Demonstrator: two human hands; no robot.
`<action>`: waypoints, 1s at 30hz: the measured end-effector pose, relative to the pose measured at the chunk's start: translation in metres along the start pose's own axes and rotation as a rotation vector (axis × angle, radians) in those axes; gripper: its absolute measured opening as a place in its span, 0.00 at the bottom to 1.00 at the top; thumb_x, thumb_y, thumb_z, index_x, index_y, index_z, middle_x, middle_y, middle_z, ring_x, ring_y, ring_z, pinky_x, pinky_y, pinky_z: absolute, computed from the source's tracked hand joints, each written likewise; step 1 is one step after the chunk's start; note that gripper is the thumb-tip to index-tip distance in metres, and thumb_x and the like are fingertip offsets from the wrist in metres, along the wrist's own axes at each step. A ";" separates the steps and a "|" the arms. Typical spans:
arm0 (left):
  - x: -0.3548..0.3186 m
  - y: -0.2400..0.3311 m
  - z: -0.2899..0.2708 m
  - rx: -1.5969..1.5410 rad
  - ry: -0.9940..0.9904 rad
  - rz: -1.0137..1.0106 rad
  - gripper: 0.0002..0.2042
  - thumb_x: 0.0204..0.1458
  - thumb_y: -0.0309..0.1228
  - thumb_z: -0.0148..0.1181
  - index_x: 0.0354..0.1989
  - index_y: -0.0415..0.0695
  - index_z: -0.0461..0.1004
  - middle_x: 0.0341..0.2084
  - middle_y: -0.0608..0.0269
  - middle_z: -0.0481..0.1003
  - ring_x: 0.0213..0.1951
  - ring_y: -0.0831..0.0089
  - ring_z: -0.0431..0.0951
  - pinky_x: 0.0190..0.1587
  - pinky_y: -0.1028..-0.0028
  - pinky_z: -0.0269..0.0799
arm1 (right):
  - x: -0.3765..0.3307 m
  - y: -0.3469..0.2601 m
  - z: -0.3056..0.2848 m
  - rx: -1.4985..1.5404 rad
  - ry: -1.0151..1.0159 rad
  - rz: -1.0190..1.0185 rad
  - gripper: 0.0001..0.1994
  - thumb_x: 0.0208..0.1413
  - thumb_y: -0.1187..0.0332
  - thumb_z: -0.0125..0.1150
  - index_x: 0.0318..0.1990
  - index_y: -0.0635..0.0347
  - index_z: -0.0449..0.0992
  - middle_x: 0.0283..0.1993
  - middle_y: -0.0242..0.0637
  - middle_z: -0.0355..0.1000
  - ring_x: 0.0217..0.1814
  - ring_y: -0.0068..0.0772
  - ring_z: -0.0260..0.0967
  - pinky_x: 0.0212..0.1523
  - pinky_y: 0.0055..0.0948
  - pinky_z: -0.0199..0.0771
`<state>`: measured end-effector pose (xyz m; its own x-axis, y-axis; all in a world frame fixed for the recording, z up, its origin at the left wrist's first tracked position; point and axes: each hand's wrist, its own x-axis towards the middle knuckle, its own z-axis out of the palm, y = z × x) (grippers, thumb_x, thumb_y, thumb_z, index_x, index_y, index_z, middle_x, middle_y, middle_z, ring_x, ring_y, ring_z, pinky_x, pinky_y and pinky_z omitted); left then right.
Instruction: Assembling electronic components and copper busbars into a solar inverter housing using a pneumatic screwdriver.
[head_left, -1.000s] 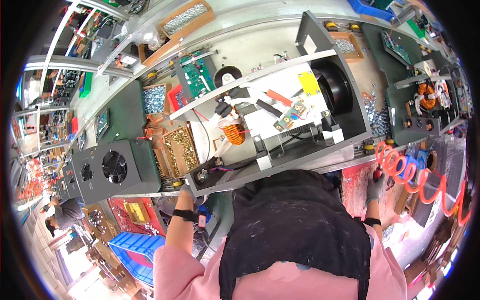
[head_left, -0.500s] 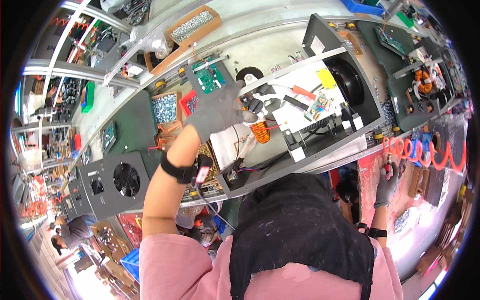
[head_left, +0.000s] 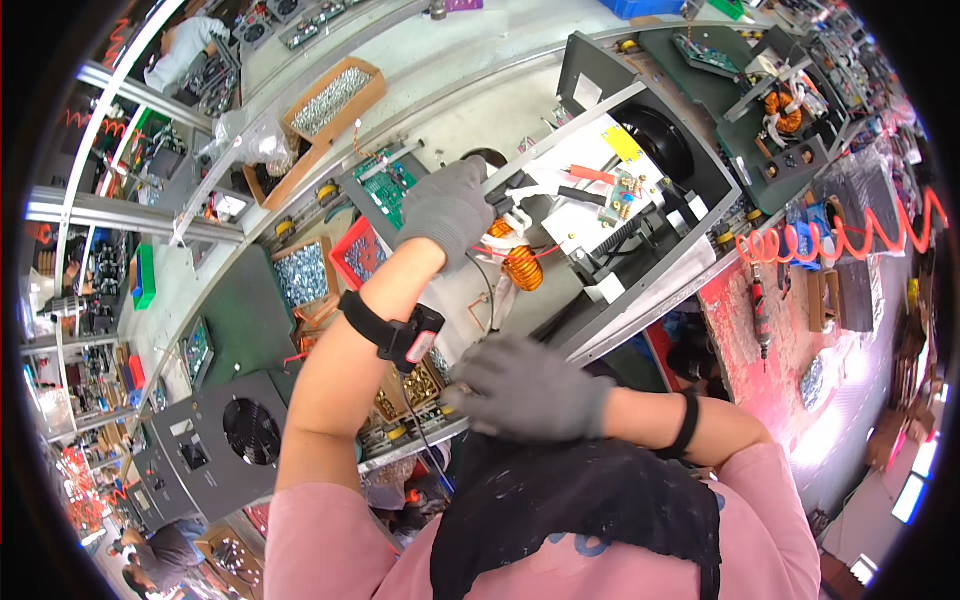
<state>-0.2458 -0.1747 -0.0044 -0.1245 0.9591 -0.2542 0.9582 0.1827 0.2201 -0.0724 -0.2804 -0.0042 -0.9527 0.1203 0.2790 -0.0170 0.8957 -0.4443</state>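
My left hand (head_left: 450, 205), in a grey glove, is closed at the left end of an open dark metal chassis (head_left: 640, 280); its palm hides whatever it grips. A round black disc (head_left: 485, 157) shows just beyond its fingers. Beside the hand are a copper-wound coil (head_left: 522, 268), white cables and a red wire. My gloved right hand (head_left: 530, 390) is open, fingers pointing left, at the chassis's near left corner and next to a box of brass-coloured parts (head_left: 424, 385). It covers that corner. Inside the chassis sit a white plate (head_left: 590, 225) and a small circuit board (head_left: 625, 200).
A screwdriver (head_left: 762, 318) hangs from a red coiled hose (head_left: 830, 245) at the right. Left of the chassis are a green circuit board (head_left: 385, 185), a red bin (head_left: 345, 250) and a box of silver parts (head_left: 302, 272). A vented dark panel (head_left: 215, 440) lies farther left.
My right hand has let go of the screwdriver and come left to the chassis's near corner. My left hand has shifted slightly toward the black disc. The whole view has turned a little.
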 end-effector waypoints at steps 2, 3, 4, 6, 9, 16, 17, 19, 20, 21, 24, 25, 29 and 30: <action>0.011 0.023 -0.013 -0.097 -0.020 -0.031 0.14 0.48 0.36 0.58 0.42 0.47 0.72 0.37 0.56 0.77 0.41 0.59 0.78 0.42 0.65 0.72 | 0.006 0.006 0.016 -0.049 -0.164 0.055 0.15 0.46 0.64 0.58 0.43 0.55 0.72 0.45 0.36 0.67 0.48 0.38 0.65 0.47 0.39 0.66; 0.016 0.025 -0.012 -0.078 -0.009 -0.045 0.14 0.47 0.40 0.60 0.41 0.48 0.72 0.37 0.57 0.77 0.41 0.60 0.78 0.42 0.65 0.72 | 0.011 0.007 0.018 -0.068 -0.331 0.106 0.15 0.46 0.64 0.57 0.44 0.55 0.72 0.45 0.36 0.66 0.48 0.37 0.65 0.46 0.38 0.67; 0.021 0.028 -0.013 -0.075 -0.003 -0.030 0.14 0.47 0.40 0.60 0.41 0.48 0.72 0.37 0.57 0.77 0.41 0.60 0.78 0.42 0.65 0.72 | 0.010 0.012 0.014 -0.080 -0.324 0.117 0.15 0.46 0.64 0.57 0.44 0.55 0.72 0.45 0.36 0.66 0.48 0.37 0.65 0.46 0.38 0.67; 0.030 0.033 -0.013 -0.139 -0.015 -0.047 0.17 0.46 0.44 0.62 0.41 0.48 0.73 0.38 0.57 0.77 0.41 0.61 0.78 0.42 0.65 0.72 | 0.005 0.022 -0.002 -0.083 -0.393 0.222 0.16 0.46 0.66 0.57 0.44 0.55 0.71 0.44 0.35 0.66 0.47 0.37 0.65 0.44 0.36 0.68; 0.047 0.034 -0.007 -0.228 0.045 0.095 0.21 0.44 0.46 0.64 0.43 0.48 0.73 0.38 0.56 0.77 0.42 0.61 0.77 0.44 0.66 0.72 | -0.010 0.037 -0.022 -0.117 -0.395 0.291 0.13 0.46 0.68 0.56 0.41 0.55 0.72 0.43 0.34 0.66 0.47 0.37 0.65 0.43 0.34 0.70; 0.041 0.038 0.020 -0.422 0.511 0.279 0.15 0.46 0.40 0.61 0.42 0.50 0.74 0.39 0.58 0.72 0.40 0.59 0.74 0.41 0.64 0.70 | -0.056 0.081 -0.067 -0.216 -0.373 0.429 0.10 0.46 0.67 0.58 0.38 0.52 0.71 0.43 0.32 0.66 0.46 0.37 0.66 0.42 0.35 0.71; 0.034 0.035 0.023 -0.463 0.604 0.254 0.14 0.46 0.38 0.61 0.41 0.50 0.74 0.38 0.59 0.72 0.39 0.60 0.74 0.40 0.65 0.70 | -0.064 0.091 -0.072 -0.229 -0.347 0.442 0.10 0.46 0.67 0.58 0.37 0.51 0.71 0.42 0.31 0.66 0.46 0.37 0.66 0.41 0.35 0.72; 0.018 0.029 0.032 -0.521 0.644 0.180 0.13 0.44 0.35 0.62 0.40 0.50 0.74 0.39 0.59 0.72 0.40 0.60 0.74 0.41 0.63 0.70 | -0.084 0.109 -0.081 -0.272 -0.271 0.464 0.10 0.45 0.67 0.58 0.37 0.50 0.71 0.41 0.31 0.66 0.44 0.37 0.66 0.39 0.35 0.72; 0.011 0.021 0.039 -0.533 0.590 0.133 0.13 0.43 0.34 0.63 0.40 0.51 0.74 0.40 0.58 0.71 0.42 0.58 0.73 0.42 0.61 0.70 | -0.091 0.117 -0.087 -0.278 -0.276 0.467 0.10 0.45 0.67 0.58 0.37 0.50 0.71 0.41 0.31 0.66 0.44 0.37 0.66 0.39 0.35 0.72; 0.007 0.009 0.053 -0.535 0.580 0.147 0.13 0.44 0.33 0.62 0.39 0.51 0.74 0.40 0.58 0.71 0.42 0.58 0.73 0.42 0.61 0.70 | -0.096 0.126 -0.095 -0.310 -0.273 0.487 0.09 0.44 0.67 0.58 0.36 0.49 0.71 0.40 0.30 0.66 0.44 0.37 0.66 0.38 0.35 0.72; -0.017 -0.023 0.098 -0.543 0.457 0.053 0.12 0.45 0.33 0.61 0.39 0.48 0.74 0.39 0.58 0.71 0.43 0.57 0.73 0.42 0.60 0.70 | -0.112 0.152 -0.116 -0.343 -0.234 0.488 0.09 0.44 0.67 0.58 0.35 0.48 0.72 0.39 0.29 0.66 0.42 0.37 0.66 0.37 0.35 0.72; -0.028 -0.034 0.113 -0.530 0.444 0.026 0.11 0.45 0.33 0.61 0.38 0.48 0.74 0.38 0.58 0.72 0.42 0.57 0.73 0.42 0.61 0.70 | -0.114 0.161 -0.121 -0.346 -0.211 0.490 0.09 0.44 0.68 0.57 0.35 0.47 0.71 0.39 0.29 0.66 0.42 0.36 0.66 0.37 0.35 0.72; -0.059 -0.054 0.158 -0.509 0.328 -0.085 0.10 0.45 0.33 0.60 0.38 0.50 0.74 0.36 0.57 0.72 0.41 0.56 0.74 0.42 0.61 0.70 | -0.131 0.196 -0.145 -0.375 -0.197 0.518 0.09 0.42 0.70 0.57 0.34 0.47 0.70 0.39 0.28 0.66 0.41 0.37 0.66 0.37 0.35 0.71; -0.067 -0.055 0.163 -0.509 0.238 -0.163 0.10 0.46 0.33 0.60 0.38 0.50 0.74 0.37 0.57 0.73 0.41 0.56 0.74 0.42 0.61 0.70 | -0.132 0.201 -0.151 -0.360 -0.203 0.536 0.09 0.42 0.70 0.57 0.34 0.48 0.70 0.40 0.28 0.67 0.42 0.37 0.66 0.38 0.35 0.71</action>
<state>-0.2485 -0.2839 -0.1531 -0.3712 0.9212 -0.1169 0.6846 0.3565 0.6358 0.0955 -0.0514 -0.0018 -0.8398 0.5367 -0.0818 0.5427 0.8253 -0.1561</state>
